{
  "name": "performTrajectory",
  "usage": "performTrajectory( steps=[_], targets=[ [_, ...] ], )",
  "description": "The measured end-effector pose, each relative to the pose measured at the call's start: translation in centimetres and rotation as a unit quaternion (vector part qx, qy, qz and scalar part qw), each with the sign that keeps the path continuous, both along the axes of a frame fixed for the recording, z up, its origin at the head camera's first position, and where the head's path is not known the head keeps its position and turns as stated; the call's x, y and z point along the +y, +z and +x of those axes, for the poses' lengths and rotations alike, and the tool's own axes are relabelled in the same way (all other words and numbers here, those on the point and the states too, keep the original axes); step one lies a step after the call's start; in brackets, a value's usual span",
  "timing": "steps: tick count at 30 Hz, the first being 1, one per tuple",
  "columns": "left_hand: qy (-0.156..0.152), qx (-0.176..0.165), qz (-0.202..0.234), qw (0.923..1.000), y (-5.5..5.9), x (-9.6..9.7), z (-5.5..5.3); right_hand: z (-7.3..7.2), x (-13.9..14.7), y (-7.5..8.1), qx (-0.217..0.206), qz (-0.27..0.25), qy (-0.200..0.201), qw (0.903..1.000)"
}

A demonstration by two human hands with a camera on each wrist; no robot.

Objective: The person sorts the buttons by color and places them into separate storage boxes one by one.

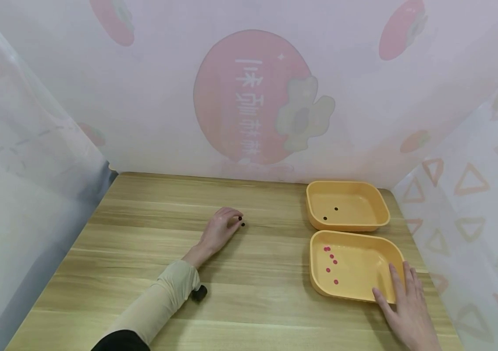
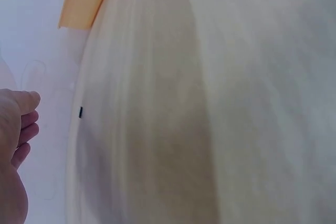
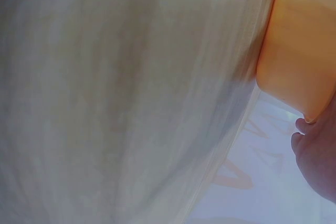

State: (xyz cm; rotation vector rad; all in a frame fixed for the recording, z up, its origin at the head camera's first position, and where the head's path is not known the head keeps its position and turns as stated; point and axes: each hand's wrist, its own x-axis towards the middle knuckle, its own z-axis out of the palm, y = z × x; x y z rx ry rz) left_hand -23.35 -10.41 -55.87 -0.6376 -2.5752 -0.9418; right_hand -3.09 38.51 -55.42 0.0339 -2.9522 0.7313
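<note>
Over the middle of the table, my left hand [image 1: 219,229] pinches a small black disc [image 1: 240,218] between thumb and fingertips. Just beside those fingertips lies another black disc [image 1: 243,224]; the left wrist view shows a black piece [image 2: 80,112] standing out against the wood, apart from the hand [image 2: 16,129]. My right hand [image 1: 409,307] rests at the near right corner of the front yellow tray [image 1: 354,296], fingers spread and fairly straight over its rim. Several red discs [image 1: 328,270] lie along that tray's left side. Behind it, a second yellow tray [image 1: 347,227] contains two black discs [image 1: 336,209].
The two trays stand close together at the right side of the wooden table [image 1: 258,312]. A printed cloth [image 1: 152,122] hangs behind the table, with more cloth along both sides. A dark object [image 1: 199,293] sits at the left sleeve's cuff.
</note>
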Motion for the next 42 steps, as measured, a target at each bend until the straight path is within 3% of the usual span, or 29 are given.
performTrajectory(
  steps=[17,28,36,42],
  targets=[
    [-0.014,0.015,0.019,0.9996,1.6,1.4,0.0,0.0,0.0,0.0,0.01,0.003,0.002,0.9999],
    [-0.03,-0.034,0.09,0.9949,2.0,2.8,-0.1,0.0,0.0,0.0,0.015,0.005,0.005,0.9999],
    [-0.029,-0.086,0.16,0.983,2.8,4.6,0.0,0.0,0.0,-0.1,0.017,0.005,0.006,0.9998],
    [-0.022,-0.107,0.196,0.9746,3.4,5.9,0.1,0.0,0.1,-0.1,0.012,0.003,0.006,0.9999]
  ],
)
